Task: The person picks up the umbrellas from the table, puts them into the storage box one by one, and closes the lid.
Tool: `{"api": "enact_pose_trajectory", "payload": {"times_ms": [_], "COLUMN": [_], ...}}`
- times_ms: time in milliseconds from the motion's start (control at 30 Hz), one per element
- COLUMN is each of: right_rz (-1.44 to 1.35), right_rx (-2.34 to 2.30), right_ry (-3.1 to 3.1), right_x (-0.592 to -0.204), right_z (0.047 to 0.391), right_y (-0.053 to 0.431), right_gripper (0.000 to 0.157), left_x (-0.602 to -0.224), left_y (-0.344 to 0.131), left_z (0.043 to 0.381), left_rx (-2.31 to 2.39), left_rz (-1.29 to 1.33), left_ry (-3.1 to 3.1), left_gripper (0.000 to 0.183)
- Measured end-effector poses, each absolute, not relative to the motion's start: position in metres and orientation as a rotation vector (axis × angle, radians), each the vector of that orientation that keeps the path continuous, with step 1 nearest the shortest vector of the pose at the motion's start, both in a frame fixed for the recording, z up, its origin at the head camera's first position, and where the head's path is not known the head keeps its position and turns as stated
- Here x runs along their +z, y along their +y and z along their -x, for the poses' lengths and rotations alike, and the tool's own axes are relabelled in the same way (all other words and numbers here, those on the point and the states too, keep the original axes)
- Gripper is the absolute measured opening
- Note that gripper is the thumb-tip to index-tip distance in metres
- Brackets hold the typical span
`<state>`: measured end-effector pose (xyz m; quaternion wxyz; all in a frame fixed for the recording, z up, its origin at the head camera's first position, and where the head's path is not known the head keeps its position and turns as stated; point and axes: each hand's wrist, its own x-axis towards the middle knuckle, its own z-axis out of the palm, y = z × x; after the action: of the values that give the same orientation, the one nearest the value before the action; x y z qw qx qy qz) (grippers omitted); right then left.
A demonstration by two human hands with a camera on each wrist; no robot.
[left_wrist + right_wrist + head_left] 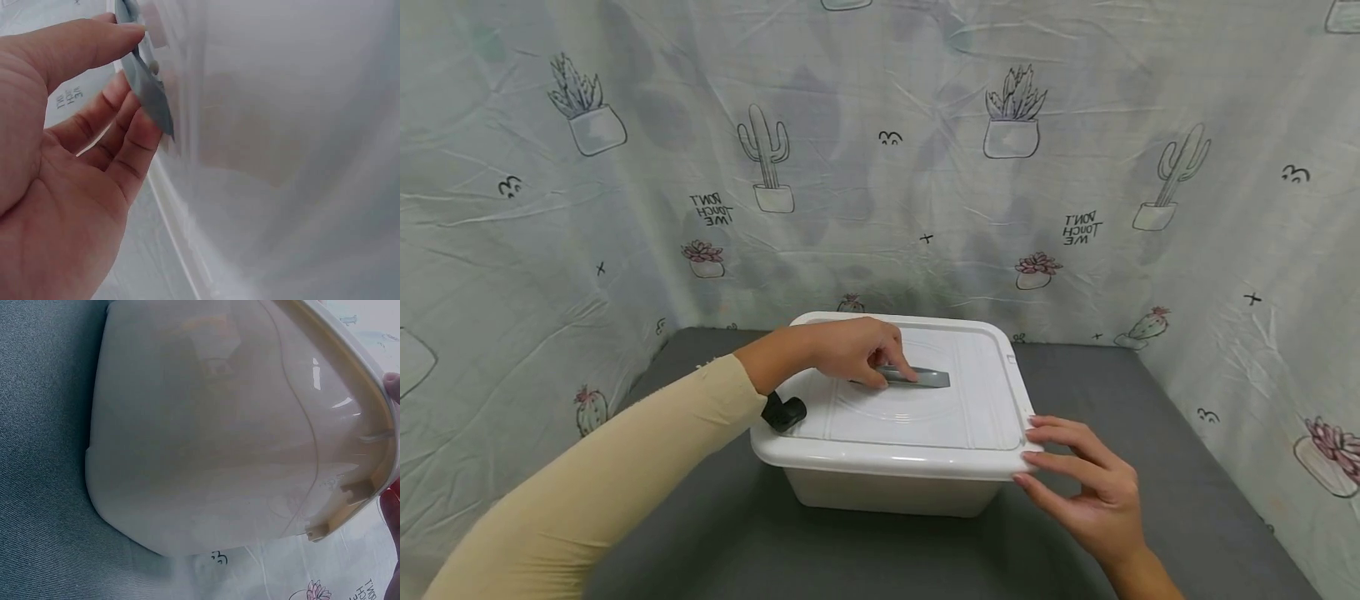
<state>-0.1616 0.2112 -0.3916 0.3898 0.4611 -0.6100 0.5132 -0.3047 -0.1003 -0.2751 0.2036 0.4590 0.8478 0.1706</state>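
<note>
A white lidded storage box stands on the dark grey surface, its lid lying over the top. My left hand reaches across the lid and grips the grey lid handle. Seen from the left wrist, the thumb lies on one side of the handle and curled fingers on the other. At the lid's near right corner, my right hand touches the rim with spread, gently bent fingers. In the right wrist view, fingertips show at the rim, beside the box's pale side wall.
A dark grey padded surface extends around the box. Behind and at both sides hangs a pale curtain printed with potted cacti. A black wrist camera on the left wrist hangs over the lid's left part.
</note>
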Motion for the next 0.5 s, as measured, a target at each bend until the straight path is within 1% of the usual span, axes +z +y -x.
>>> {"api": "enact_pose_trajectory", "payload": {"times_ms": [267,500], "right_rz": [-1.180,-1.179], "right_rx": [1.324,1.342], "right_ry": [-1.543,-1.538], "right_x": [-0.393,-0.394], "right_z": [0.162,0.163], "right_y": [0.212,0.212], "right_gripper": [0.022,0.022], "left_x": [-0.269,-0.267], "left_y": [-0.123,-0.155], "left_z": [0.291,0.277], "left_rx": [0.522,0.455], "left_rz": [-1.189,-1.060], "left_ry": [2.526,2.783], "left_gripper": [0.035,0.037]}}
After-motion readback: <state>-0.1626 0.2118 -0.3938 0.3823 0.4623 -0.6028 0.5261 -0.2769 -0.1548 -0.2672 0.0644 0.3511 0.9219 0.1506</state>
